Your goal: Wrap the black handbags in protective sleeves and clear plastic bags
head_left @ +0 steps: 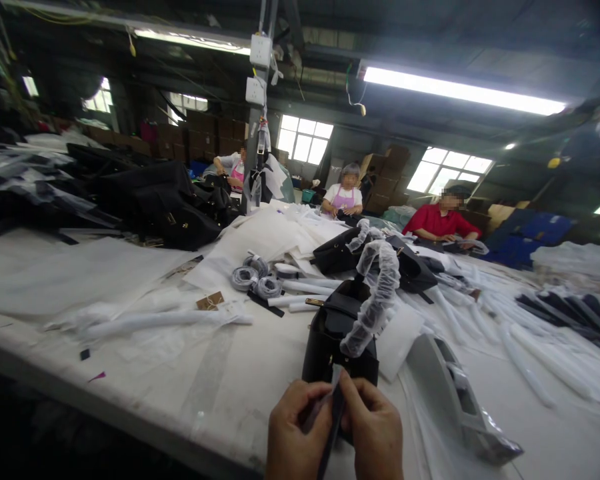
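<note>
Low in the view, my left hand (300,427) and my right hand (373,420) are close together, both closed with fingertips pinching a dark strap (333,420). A thin whitish wrapping (337,375) shows at the strap's upper end, between the fingers. Just beyond my hands stands a black handbag (325,333), partly hidden by them. Its handle (380,287) is wrapped in crinkled clear plastic and arches up to the right. The lower end of the strap leaves the bottom of the view.
A grey tape dispenser (450,393) sits at right. Rolled wrapped straps (253,273), a brown tag (210,301) and white tubes (525,367) lie on the white table (260,360). Black bags (155,200) are heaped at left. Several people (345,193) work across the table.
</note>
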A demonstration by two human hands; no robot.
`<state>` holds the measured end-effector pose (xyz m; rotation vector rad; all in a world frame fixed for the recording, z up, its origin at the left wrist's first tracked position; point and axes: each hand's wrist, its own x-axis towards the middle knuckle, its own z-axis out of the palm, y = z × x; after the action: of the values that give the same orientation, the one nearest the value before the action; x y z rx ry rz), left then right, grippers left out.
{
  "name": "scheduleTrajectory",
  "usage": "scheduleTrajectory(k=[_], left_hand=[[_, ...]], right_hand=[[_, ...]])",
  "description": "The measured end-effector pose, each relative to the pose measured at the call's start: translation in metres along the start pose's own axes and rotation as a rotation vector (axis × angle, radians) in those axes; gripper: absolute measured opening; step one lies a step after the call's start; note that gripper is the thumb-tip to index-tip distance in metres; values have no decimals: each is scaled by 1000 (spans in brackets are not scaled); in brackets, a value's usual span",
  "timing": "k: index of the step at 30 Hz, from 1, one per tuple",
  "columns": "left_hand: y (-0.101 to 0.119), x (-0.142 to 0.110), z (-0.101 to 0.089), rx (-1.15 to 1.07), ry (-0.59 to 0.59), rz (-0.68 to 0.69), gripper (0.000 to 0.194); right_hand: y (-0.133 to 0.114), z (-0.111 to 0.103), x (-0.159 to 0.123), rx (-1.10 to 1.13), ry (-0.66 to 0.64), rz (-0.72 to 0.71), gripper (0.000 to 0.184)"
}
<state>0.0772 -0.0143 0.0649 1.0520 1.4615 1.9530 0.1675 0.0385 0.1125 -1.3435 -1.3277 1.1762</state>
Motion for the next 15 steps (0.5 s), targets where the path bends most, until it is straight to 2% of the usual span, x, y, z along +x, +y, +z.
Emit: scheduleTrajectory(k=[3,5,7,11,15], left_hand=[[3,-1,-7,203,-105,315,25],[4,-1,-11,349,-213,434,31],[5,-1,-12,476,-246,462,33],[3,-3,-12,633,-143,514,43],[0,-6,-15,701,-166,608,45]], right_hand=[[5,1,2,140,-61,69,56],[4,0,2,209,-103,120,57],[0,-2,-1,229,-150,140,56],[-12,-6,-8,124,-285,18,55],[-16,-5,-11,20,-309,3,48]])
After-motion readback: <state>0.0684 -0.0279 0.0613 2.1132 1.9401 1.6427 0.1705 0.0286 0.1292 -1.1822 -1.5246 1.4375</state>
